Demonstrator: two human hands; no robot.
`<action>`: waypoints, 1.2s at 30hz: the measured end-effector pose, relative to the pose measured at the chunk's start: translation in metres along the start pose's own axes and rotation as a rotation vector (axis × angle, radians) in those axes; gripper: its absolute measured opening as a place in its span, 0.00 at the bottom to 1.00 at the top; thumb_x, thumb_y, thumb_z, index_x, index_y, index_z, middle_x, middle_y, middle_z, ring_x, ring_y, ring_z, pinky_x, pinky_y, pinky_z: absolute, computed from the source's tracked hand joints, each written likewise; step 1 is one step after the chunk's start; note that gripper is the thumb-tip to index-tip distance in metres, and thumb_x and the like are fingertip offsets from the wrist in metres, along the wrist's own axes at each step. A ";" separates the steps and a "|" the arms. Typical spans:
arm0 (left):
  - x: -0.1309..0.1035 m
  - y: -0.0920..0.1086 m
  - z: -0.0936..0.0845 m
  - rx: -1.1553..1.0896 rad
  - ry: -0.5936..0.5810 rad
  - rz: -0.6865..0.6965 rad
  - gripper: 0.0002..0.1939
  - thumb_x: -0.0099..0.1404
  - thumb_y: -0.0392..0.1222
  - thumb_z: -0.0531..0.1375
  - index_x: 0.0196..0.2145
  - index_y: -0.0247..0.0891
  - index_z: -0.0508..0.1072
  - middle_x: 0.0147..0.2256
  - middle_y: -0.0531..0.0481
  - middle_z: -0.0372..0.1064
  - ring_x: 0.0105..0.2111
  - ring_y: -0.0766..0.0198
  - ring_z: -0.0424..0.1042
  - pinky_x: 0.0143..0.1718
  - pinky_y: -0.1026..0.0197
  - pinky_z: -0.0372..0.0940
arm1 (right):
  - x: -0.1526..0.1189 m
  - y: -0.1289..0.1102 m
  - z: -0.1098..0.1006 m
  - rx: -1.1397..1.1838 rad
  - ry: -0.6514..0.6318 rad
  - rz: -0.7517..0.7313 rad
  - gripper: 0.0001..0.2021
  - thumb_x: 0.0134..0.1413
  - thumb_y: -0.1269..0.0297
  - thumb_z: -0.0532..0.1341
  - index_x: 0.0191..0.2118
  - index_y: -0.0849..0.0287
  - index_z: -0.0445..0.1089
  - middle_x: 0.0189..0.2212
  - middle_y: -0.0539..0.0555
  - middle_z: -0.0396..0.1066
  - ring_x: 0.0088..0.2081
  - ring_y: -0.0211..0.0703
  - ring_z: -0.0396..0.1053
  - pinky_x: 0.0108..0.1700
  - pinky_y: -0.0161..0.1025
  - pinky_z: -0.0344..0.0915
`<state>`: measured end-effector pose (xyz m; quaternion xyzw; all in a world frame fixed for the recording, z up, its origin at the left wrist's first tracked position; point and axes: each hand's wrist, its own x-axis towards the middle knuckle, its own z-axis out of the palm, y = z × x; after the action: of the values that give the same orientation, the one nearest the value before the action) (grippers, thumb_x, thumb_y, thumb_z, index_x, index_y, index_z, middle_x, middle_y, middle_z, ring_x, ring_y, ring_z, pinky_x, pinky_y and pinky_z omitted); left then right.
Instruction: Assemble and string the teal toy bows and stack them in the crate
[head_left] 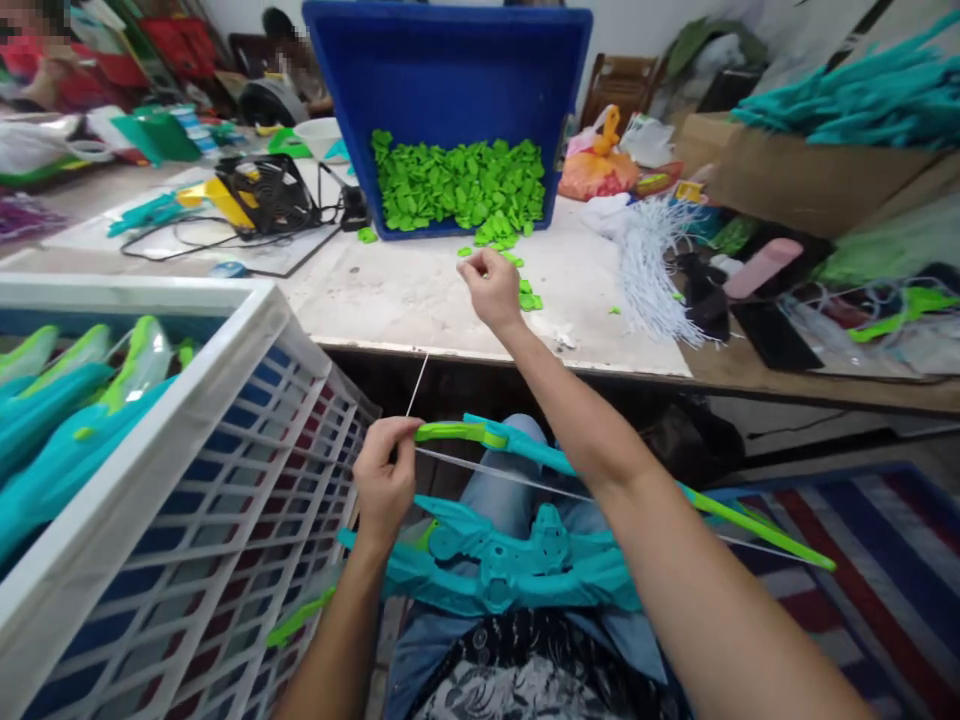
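Two hands pull a white string on a toy bow.
The left hand [386, 480] pinches the string [417, 385] by the bow [525, 550] tip on the lap. The right hand [491, 290] pinches its other end, higher up over the table [420, 300].

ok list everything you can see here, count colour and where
toy bow: one, teal with green limbs, across the lap
string: one, white, running between both hands
small plastic pieces: a heap, green, in the bin and spilling onto the table
bin: one, blue, tipped on the table
crate: one, white, at left, holding teal and green toy parts
fan: one, black, on the table at left
cord bundle: one, white, on the table at right
left hand: pinching the string at the bow tip
right hand: raised, pinching the string's upper end
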<state>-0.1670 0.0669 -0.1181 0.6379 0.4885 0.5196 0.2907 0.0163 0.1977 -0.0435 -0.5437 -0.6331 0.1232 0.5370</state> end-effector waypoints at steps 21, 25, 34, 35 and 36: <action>0.047 0.026 -0.044 -0.462 -0.037 -0.557 0.16 0.46 0.46 0.68 0.29 0.32 0.74 0.23 0.49 0.71 0.21 0.65 0.70 0.23 0.65 0.67 | -0.136 -0.040 0.063 0.575 -0.056 0.061 0.04 0.53 0.67 0.61 0.31 0.58 0.73 0.33 0.52 0.63 0.36 0.37 0.65 0.37 0.34 0.65; 0.044 0.020 -0.048 -0.579 -0.137 -0.647 0.17 0.43 0.45 0.70 0.28 0.30 0.75 0.25 0.47 0.72 0.24 0.65 0.72 0.27 0.65 0.70 | -0.140 -0.040 0.064 0.545 -0.046 0.080 0.05 0.54 0.66 0.60 0.34 0.56 0.74 0.33 0.51 0.63 0.36 0.38 0.66 0.38 0.35 0.66; 0.040 0.020 -0.042 -0.565 -0.094 -0.629 0.16 0.43 0.44 0.70 0.27 0.31 0.74 0.22 0.50 0.70 0.20 0.69 0.69 0.22 0.68 0.66 | -0.134 -0.041 0.057 0.562 -0.240 0.024 0.13 0.58 0.67 0.55 0.45 0.53 0.73 0.34 0.51 0.64 0.37 0.36 0.65 0.40 0.35 0.65; 0.039 0.020 -0.040 -0.570 -0.066 -0.636 0.15 0.44 0.43 0.69 0.27 0.31 0.73 0.22 0.51 0.70 0.19 0.69 0.69 0.21 0.68 0.66 | -0.133 -0.041 0.055 0.553 -0.252 0.017 0.14 0.58 0.67 0.55 0.48 0.53 0.72 0.35 0.51 0.65 0.37 0.36 0.66 0.40 0.35 0.65; 0.039 0.021 -0.038 -0.579 -0.042 -0.644 0.14 0.44 0.43 0.68 0.26 0.32 0.71 0.21 0.51 0.69 0.19 0.69 0.68 0.21 0.68 0.65 | -0.133 -0.041 0.054 0.535 -0.250 -0.003 0.14 0.58 0.66 0.55 0.49 0.53 0.71 0.35 0.51 0.66 0.37 0.36 0.66 0.41 0.35 0.66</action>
<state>-0.1970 0.0909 -0.0741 0.3555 0.4906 0.5050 0.6148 -0.0724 0.0961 -0.1066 -0.3625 -0.6403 0.3508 0.5793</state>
